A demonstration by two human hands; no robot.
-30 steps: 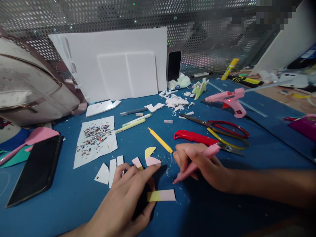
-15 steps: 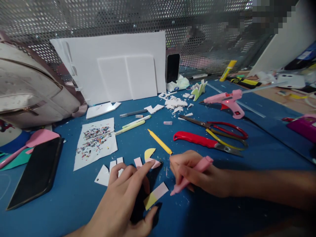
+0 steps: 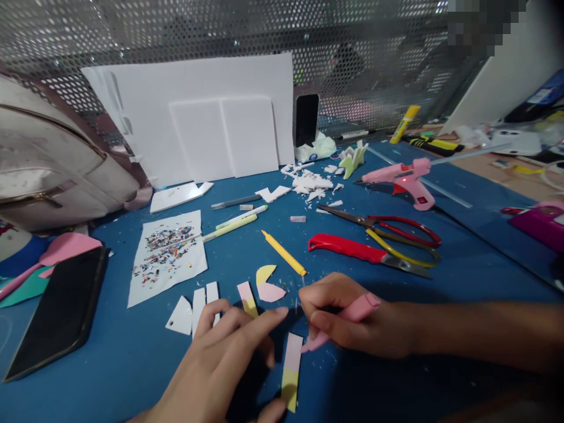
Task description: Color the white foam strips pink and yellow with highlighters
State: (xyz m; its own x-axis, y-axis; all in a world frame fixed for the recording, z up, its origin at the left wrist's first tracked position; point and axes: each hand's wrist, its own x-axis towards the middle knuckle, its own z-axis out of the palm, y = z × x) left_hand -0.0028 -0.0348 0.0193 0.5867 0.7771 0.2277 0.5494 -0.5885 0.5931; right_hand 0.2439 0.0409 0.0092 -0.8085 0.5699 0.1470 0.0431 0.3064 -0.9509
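Head view: the pink-and-yellow strip (image 3: 291, 373) lies on the blue tabletop (image 3: 379, 393), long axis running away from the person, pink end farthest. The right hand (image 3: 352, 330) grips a pink marker (image 3: 362, 307), tip beside that end; the left hand (image 3: 220, 358) spreads wide, partly covering white strips (image 3: 198, 305). Behind stands a perforated metal screen (image 3: 198, 29).

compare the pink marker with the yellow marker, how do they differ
The pink marker is gripped in the right hand; the yellow marker lies loose on the blue table. The pink marker is tilted, tip beside the pink-and-yellow strip; the yellow marker lies flat, tip pointing away from the person. Both have a tapered tip.
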